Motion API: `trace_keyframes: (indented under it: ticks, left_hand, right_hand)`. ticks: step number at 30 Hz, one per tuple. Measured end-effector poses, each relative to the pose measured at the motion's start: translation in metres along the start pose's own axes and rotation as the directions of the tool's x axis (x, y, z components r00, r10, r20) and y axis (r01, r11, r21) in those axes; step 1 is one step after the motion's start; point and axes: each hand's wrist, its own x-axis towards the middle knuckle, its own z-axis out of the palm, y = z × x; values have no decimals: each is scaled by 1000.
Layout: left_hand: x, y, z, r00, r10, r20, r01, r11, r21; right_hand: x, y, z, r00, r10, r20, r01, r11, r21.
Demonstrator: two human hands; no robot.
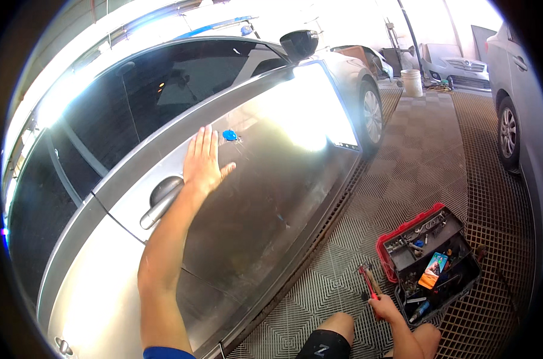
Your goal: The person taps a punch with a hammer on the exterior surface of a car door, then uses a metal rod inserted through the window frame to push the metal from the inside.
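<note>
Left hand (202, 160): I have it laid flat against the silver car door (253, 203), fingers straight and close together, thumb held wide.
Blue piece (229, 136): on the door, just right of those fingertips.
Door handle (157, 210): just left of the wrist.
Right hand (386, 307): low down, curled round the lower end of a red-handled tool (369, 284); I cannot tell its exact kind from here.
Toolbox (384, 263): lidless side up on the patterned floor (307, 293), near that hand, holding small tools and a lit phone (433, 270).
Farther out: I see a white bucket (412, 84) and, right, a grey car (521, 78).
</note>
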Motion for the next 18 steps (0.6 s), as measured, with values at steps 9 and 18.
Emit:
trace_keyframes:
  ticks: [9, 18]
  left_hand:
    - [-10, -3, -12, 994, 35, 107, -33, 999, -16]
    - [49, -25, -9, 985, 166, 46, -162, 984, -79]
  right_hand:
    - [27, 14, -2, 999, 38, 17, -39, 998, 59]
    - [38, 47, 4, 1000, -12, -27, 9, 995, -96]
